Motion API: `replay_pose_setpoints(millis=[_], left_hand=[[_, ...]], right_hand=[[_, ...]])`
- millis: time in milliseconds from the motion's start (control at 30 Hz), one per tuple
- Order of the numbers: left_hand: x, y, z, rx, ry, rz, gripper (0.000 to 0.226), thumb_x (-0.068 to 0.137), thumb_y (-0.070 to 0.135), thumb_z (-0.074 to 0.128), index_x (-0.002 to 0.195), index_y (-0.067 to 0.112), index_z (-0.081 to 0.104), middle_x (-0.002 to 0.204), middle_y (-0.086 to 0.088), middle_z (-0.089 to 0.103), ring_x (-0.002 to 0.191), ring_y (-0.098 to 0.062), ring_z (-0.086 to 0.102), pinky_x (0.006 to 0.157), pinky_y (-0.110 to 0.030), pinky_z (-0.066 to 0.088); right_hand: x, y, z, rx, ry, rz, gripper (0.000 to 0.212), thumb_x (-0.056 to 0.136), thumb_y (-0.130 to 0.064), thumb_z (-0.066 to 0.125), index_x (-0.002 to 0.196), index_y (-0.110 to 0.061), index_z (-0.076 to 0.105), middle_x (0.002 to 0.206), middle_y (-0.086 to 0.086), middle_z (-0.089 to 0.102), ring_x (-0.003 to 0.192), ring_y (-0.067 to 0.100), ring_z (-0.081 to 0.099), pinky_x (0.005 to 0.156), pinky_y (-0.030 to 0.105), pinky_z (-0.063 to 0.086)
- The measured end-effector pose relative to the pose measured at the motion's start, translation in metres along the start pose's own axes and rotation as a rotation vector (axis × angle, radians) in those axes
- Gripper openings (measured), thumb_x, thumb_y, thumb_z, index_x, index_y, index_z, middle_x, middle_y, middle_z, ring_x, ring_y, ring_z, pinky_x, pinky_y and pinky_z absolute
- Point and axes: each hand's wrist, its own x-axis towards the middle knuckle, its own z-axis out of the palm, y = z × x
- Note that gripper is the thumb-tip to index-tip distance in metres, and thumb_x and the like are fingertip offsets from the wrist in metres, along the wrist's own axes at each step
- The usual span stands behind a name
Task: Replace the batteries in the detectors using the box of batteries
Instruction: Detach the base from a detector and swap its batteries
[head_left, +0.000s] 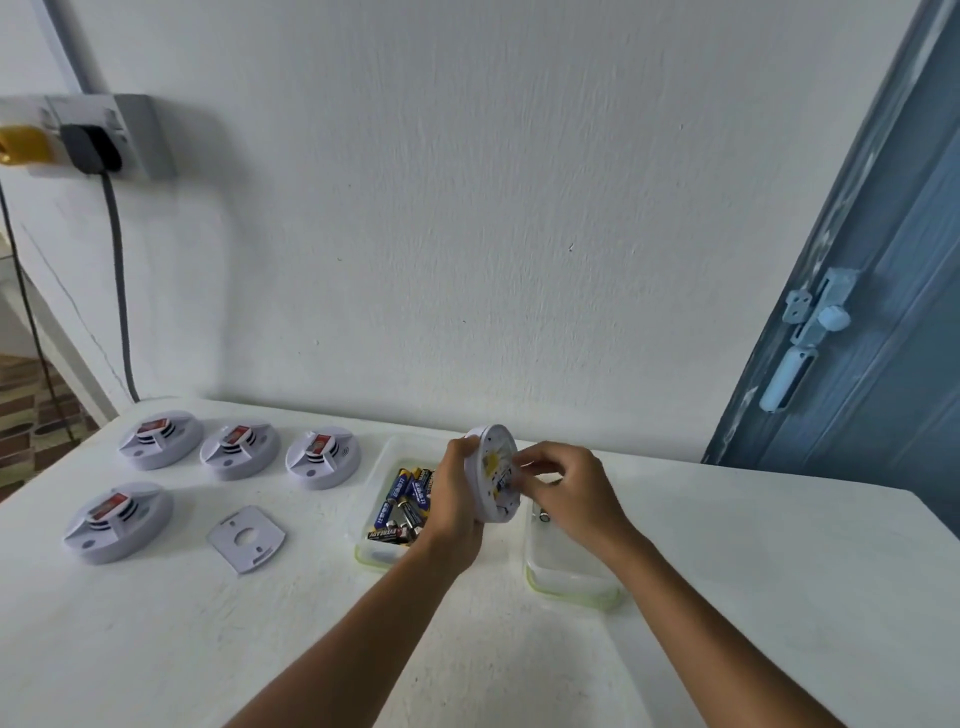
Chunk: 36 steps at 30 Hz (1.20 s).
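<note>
White plastic detector (494, 475), round, lifted off the table (727, 597) and turned on edge, its back facing the right hand; left hand (453, 506) grips the rim from behind, fingers curled round it

Right hand (563, 488): fingertips pinched at the battery bay on the detector's back; a small blue-labelled cell seems to sit under them, though whether it is going in or coming out cannot be told

Box of batteries (387, 512): clear tub, greenish rim, partly hidden by the left hand, holding a loose heap of blue-and-yellow cells

Second clear tub (566, 566), just beside the first on the right; one small item near its far end, likely a spent cell, too small to be sure

Four more detectors, face up, well to the left: three in a back row (161, 439) (240, 449) (322, 457), one nearer (118, 522)

Grey mounting plate (247, 539), loose, near the front detector

Progress, as judged: first unit in hand, swap unfinished; the four on the table look closed and untouched, so most of the job seems to remain
</note>
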Motion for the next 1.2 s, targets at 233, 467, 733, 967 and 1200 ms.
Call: replay_pose_setpoints(millis=[233,467,733,967,1200], left_hand=[[0.001,0.001,0.007,-0.051,-0.036,-0.021,0.046,0.096,0.037,0.033,0.110,0.008,0.065,0.101,-0.018,0.066,0.097,-0.030,0.061,0.083,-0.044,0.049],[0.001,0.006,0.009,-0.162,-0.012,-0.069,0.038,0.092,0.035,0.041,0.088,0.006,0.066,0.076,-0.010,0.057,0.076,-0.022,0.059,0.068,-0.031,0.047],[0.010,0.012,0.002,-0.254,-0.043,-0.132,0.039,0.092,0.040,0.040,0.095,0.009,0.064,0.094,-0.015,0.055,0.092,-0.028,0.053,0.089,-0.044,0.041],[0.016,0.009,-0.006,-0.222,-0.011,-0.102,0.034,0.093,0.040,0.041,0.105,0.016,0.062,0.100,-0.013,0.059,0.095,-0.031,0.056,0.088,-0.049,0.046],[0.015,0.005,-0.011,-0.201,-0.004,-0.129,0.034,0.093,0.041,0.040,0.106,0.018,0.062,0.104,-0.014,0.059,0.098,-0.030,0.056,0.087,-0.048,0.046]], right_hand=[[-0.016,-0.011,0.005,-0.008,0.040,-0.064,0.023,0.079,-0.008,0.072,0.100,-0.014,0.075,0.089,-0.012,0.069,0.081,0.001,0.066,0.067,0.008,0.050],[-0.024,-0.003,0.021,-0.135,0.148,-0.381,0.024,0.083,-0.005,0.068,0.106,-0.006,0.073,0.095,0.007,0.076,0.078,0.012,0.070,0.070,0.012,0.054],[-0.020,0.008,0.010,-0.208,0.125,-0.580,0.026,0.093,-0.022,0.056,0.107,-0.006,0.070,0.107,0.002,0.068,0.098,0.008,0.062,0.082,0.016,0.051],[0.013,0.022,-0.010,-0.378,0.186,0.069,0.011,0.095,-0.019,0.057,0.103,-0.013,0.058,0.076,0.003,0.064,0.070,0.021,0.061,0.062,0.027,0.045],[0.036,0.030,0.004,-0.736,-0.060,0.300,0.018,0.089,0.000,0.044,0.102,-0.001,0.057,0.110,0.017,0.062,0.101,0.035,0.061,0.072,0.030,0.043]])
